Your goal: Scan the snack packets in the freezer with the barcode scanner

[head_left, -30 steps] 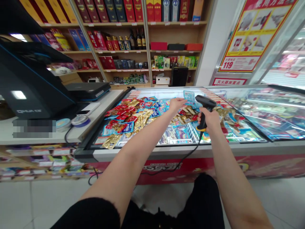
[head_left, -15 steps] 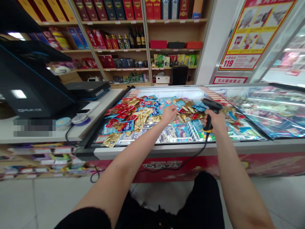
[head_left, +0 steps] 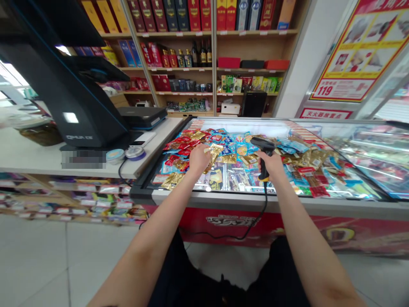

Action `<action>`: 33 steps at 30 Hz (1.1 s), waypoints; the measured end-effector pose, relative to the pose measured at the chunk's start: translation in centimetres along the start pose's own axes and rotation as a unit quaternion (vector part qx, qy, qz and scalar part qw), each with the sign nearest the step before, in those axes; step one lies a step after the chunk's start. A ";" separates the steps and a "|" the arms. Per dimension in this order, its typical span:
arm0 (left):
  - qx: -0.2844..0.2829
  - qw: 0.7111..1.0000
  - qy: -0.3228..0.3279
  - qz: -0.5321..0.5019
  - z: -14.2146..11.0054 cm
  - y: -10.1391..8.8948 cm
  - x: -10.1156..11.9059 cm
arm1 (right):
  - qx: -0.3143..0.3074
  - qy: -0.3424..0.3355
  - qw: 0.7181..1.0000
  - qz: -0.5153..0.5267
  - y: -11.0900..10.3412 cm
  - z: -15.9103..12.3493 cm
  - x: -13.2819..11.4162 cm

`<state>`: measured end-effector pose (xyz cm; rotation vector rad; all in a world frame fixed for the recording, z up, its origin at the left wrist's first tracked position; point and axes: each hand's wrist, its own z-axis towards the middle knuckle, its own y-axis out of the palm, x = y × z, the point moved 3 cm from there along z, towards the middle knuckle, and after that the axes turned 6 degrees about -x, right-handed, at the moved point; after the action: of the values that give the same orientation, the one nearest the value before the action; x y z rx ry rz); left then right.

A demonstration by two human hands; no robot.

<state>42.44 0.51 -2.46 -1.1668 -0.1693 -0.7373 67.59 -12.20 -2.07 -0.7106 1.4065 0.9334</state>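
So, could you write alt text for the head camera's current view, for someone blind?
The person's right hand grips a black handheld scanner, while the left hand is among red, gold and blue packets spread on a glass-topped display case; boxes and bottles line shelves behind.

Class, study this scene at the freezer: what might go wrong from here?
The black cable hangs from the scanner in the right hand down the freezer's front, near the knees, so it might snag.
A red packet lies close to the front edge; a brushing forearm may knock it off.
Packets overlap beside the left hand, so moving one could drag others.
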 end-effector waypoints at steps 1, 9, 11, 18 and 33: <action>0.012 1.000 -0.005 0.012 -0.1 -0.6 -0.8 | -0.006 0.000 1.000 -0.005 0.6 -0.1 0.1; -0.047 0.993 0.053 0.092 -1.0 -0.7 -1.3 | -0.038 0.016 0.999 -0.030 3.5 -0.2 1.9; -0.086 0.987 0.058 0.125 -1.2 0.2 -0.6 | -0.041 0.015 0.999 -0.032 3.7 -0.3 2.0; -0.155 0.975 -0.014 0.159 -0.2 1.6 -0.1 | -0.052 0.011 0.998 -0.046 3.8 -0.6 1.6; -0.239 0.951 0.078 0.178 -1.3 2.2 1.7 | -0.052 0.012 0.998 -0.037 3.6 -0.5 1.8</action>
<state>44.75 -0.92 -3.83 -1.5380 0.3664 -0.5562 64.06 -10.71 -3.52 -0.8479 1.3508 0.9476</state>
